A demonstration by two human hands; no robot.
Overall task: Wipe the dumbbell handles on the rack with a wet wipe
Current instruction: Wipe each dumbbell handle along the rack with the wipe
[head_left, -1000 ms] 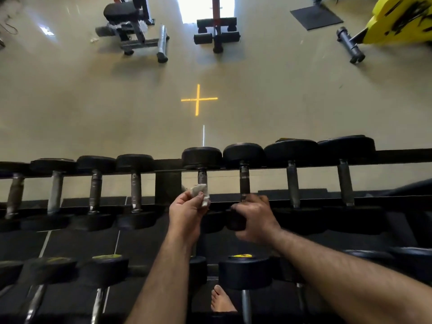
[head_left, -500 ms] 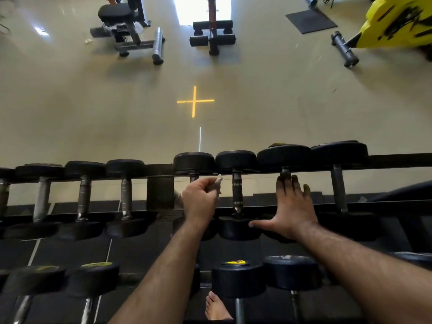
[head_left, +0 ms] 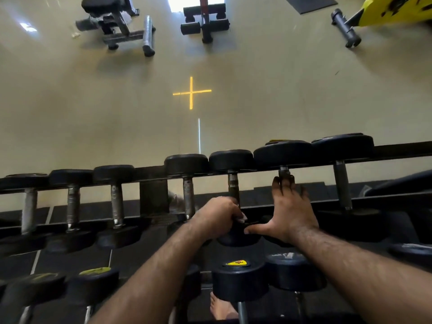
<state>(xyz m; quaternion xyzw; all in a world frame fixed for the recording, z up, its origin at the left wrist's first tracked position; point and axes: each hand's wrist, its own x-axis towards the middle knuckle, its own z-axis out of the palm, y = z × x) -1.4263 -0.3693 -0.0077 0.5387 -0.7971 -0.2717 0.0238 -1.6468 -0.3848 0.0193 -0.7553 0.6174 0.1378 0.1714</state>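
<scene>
A black rack (head_left: 154,176) carries a row of black dumbbells with steel handles. My left hand (head_left: 217,215) is closed around the lower end of one handle (head_left: 233,185) near the middle, with a bit of the white wet wipe (head_left: 243,218) showing at the fingertips. My right hand (head_left: 289,213) lies flat, fingers spread, on the handle (head_left: 284,170) of the dumbbell just to the right, its thumb stretched toward the left hand. Most of the wipe is hidden inside the left fist.
More dumbbells (head_left: 239,280) sit on a lower tier close to me, and my bare foot (head_left: 222,307) shows beneath. Beyond the rack lies beige floor with a yellow cross (head_left: 191,92), two benches (head_left: 117,22) and a yellow machine (head_left: 392,10) at the far right.
My left hand moved right with the wipe from one handle to the neighbouring one and dropped to its lower end. My right hand shifted right and opened flat onto the following dumbbell.
</scene>
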